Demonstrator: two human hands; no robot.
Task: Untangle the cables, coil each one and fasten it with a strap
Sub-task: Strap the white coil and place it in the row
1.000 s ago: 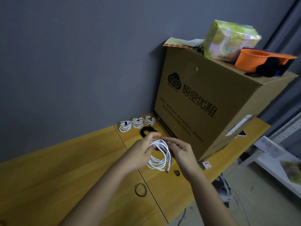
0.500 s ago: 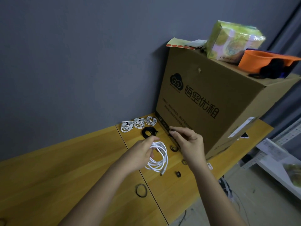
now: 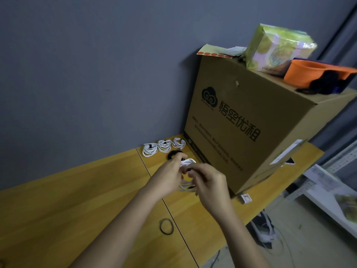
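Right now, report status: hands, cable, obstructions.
Left hand grips white cable coil. Right hand at the coil, fingers curled, pinch unclear. Three tied coils by the wall. Cardboard box close right.

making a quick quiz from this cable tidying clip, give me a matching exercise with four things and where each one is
Things:
1. white cable coil
2. three strapped white coils
3. orange bowl
4. black loop

Places:
A. on top of the cardboard box
B. lying alone on the wooden table, below the forearms in the picture
C. held between the left hand and right hand
D. in a row by the grey wall

Pairs: 1-C, 2-D, 3-A, 4-B
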